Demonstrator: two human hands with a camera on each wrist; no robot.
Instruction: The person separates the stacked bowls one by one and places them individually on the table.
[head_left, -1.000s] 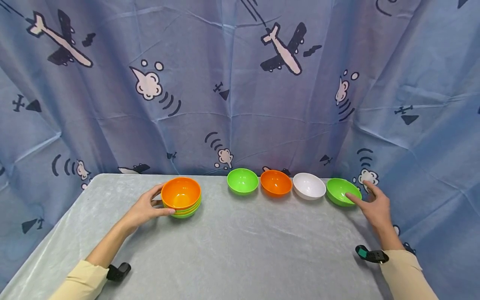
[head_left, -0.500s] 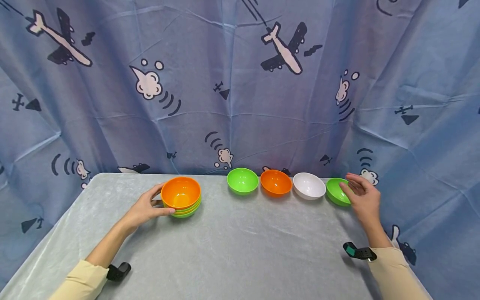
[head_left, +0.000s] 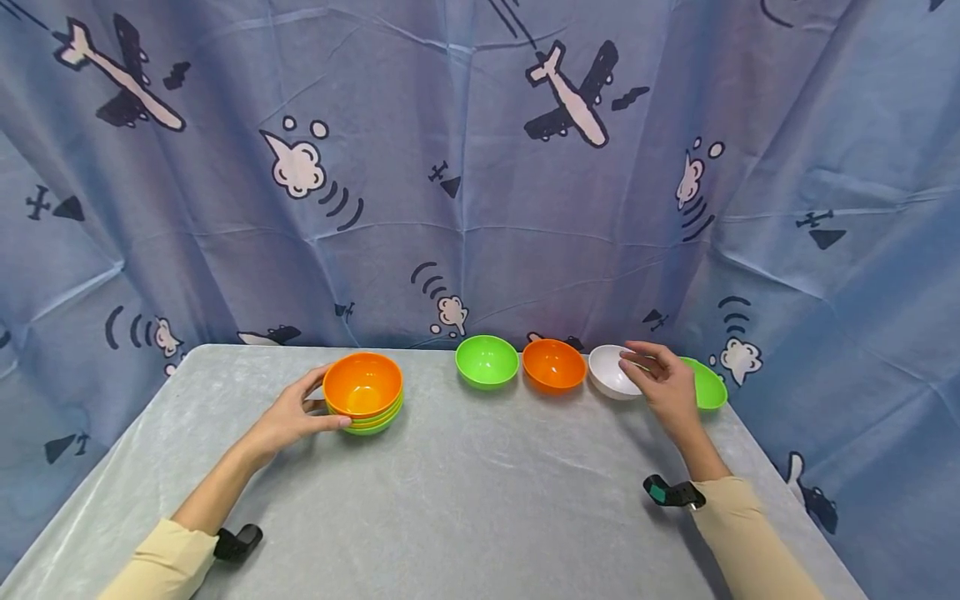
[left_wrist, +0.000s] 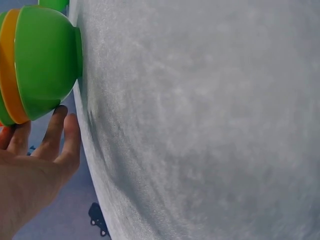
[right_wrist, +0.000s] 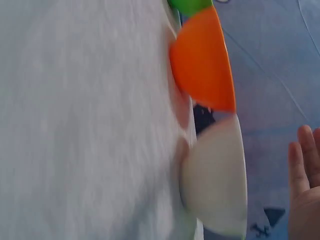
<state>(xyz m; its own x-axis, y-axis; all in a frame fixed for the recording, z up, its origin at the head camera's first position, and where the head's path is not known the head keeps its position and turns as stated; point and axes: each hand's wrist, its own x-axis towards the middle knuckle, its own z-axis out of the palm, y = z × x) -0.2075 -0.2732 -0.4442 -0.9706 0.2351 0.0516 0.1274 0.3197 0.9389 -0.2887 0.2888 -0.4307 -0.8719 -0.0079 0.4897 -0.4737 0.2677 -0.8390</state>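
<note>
My left hand (head_left: 288, 421) grips a stack of nested orange and green bowls (head_left: 363, 387) at the table's left, its thumb along the front and the other fingers behind. In the left wrist view those fingers touch the side of the stack, and the lowest green bowl (left_wrist: 45, 60) stands on the cloth. My right hand (head_left: 663, 387) hovers with loose fingers at the right side of a white bowl (head_left: 609, 375), partly covering it. It holds nothing. The right wrist view shows the white bowl (right_wrist: 215, 177) apart from the fingers (right_wrist: 298, 170).
Left of the white bowl, an orange bowl (head_left: 553, 367) and a green bowl (head_left: 487, 363) stand in a row along the back edge. Another green bowl (head_left: 708, 386) stands at the right end, partly behind my hand. A blue curtain (head_left: 390, 167) hangs behind the grey-covered table (head_left: 465, 500).
My right hand has moved left, from the rightmost green bowl to the white bowl, holding nothing. My left hand stays on the stack, and the bowls have not moved.
</note>
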